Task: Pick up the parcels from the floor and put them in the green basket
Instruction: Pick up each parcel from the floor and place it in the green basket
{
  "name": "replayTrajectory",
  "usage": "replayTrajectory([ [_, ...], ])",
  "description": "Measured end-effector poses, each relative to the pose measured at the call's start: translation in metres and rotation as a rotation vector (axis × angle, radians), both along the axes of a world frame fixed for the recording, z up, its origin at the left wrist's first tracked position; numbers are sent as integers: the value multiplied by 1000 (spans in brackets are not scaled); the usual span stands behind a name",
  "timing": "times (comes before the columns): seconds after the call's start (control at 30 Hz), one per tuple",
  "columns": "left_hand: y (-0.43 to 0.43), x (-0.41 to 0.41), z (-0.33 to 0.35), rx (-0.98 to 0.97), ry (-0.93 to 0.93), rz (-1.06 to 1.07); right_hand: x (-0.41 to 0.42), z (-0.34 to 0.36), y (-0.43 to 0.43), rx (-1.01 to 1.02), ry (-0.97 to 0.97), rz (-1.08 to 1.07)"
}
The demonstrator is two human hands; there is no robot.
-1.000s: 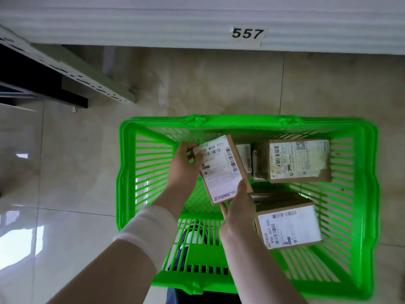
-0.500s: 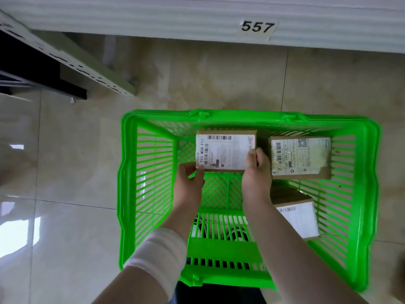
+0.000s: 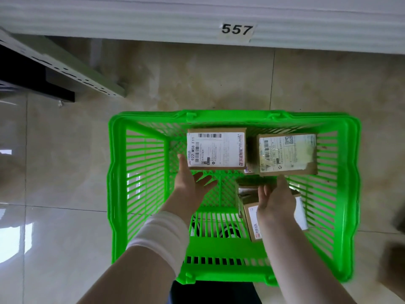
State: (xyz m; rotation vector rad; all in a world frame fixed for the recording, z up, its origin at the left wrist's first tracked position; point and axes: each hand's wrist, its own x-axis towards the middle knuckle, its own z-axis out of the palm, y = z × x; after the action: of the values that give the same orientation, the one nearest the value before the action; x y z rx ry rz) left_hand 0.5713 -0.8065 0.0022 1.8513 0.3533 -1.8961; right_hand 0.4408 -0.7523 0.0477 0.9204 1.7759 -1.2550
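The green basket (image 3: 140, 194) stands on the tiled floor below me. Three labelled cardboard parcels lie inside. One parcel (image 3: 215, 149) sits at the far left of the basket floor, label up. A second parcel (image 3: 287, 154) lies to its right. A third parcel (image 3: 252, 218) lies nearer me, partly hidden under my right hand. My left hand (image 3: 192, 185) hovers just below the far-left parcel, fingers spread, thumb tip near its corner, holding nothing. My right hand (image 3: 276, 198) is open above the near parcel, fingers relaxed.
A white wall base with a "557" tag (image 3: 236, 29) runs along the top. A metal shelf rail (image 3: 72, 71) juts in at upper left. Blurred brown shapes (image 3: 394, 264) sit at the right edge on the floor. Bare tile surrounds the basket.
Both hands have let go of the far-left parcel, which now lies on the basket floor. The hands have drawn back toward me and opened.
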Motion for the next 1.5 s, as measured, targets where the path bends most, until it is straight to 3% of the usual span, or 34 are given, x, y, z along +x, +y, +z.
replayTrajectory([
  [0.13, -3, -8, -6, -59, 72, 41, -8, -11, -20, -66, -47, -29],
  [0.33, -2, -13, -6, -84, 15, -40, -9, -11, -30, -73, -80, -12],
  [0.5, 12, -14, 10, 15, -37, -14, -11, 15, -2, -67, -33, -27],
  [0.7, 79, -42, 34, 140, 24, -576, -24, 46, 61, 15, 52, 70],
  [0.83, 106, -60, 24, 44, 16, -834, -30, 41, 87, 80, 54, 118],
  [1.03, 99, -72, 33, -94, -71, -941, -29, 41, 103, 117, 28, 209],
  [1.23, 92, -66, 109, -117, -251, -917, -22, 115, 108, -28, -56, 48],
  [1.5, 158, -122, 252, -228, -173, -877, -63, 244, 177, -225, -67, -119],
])
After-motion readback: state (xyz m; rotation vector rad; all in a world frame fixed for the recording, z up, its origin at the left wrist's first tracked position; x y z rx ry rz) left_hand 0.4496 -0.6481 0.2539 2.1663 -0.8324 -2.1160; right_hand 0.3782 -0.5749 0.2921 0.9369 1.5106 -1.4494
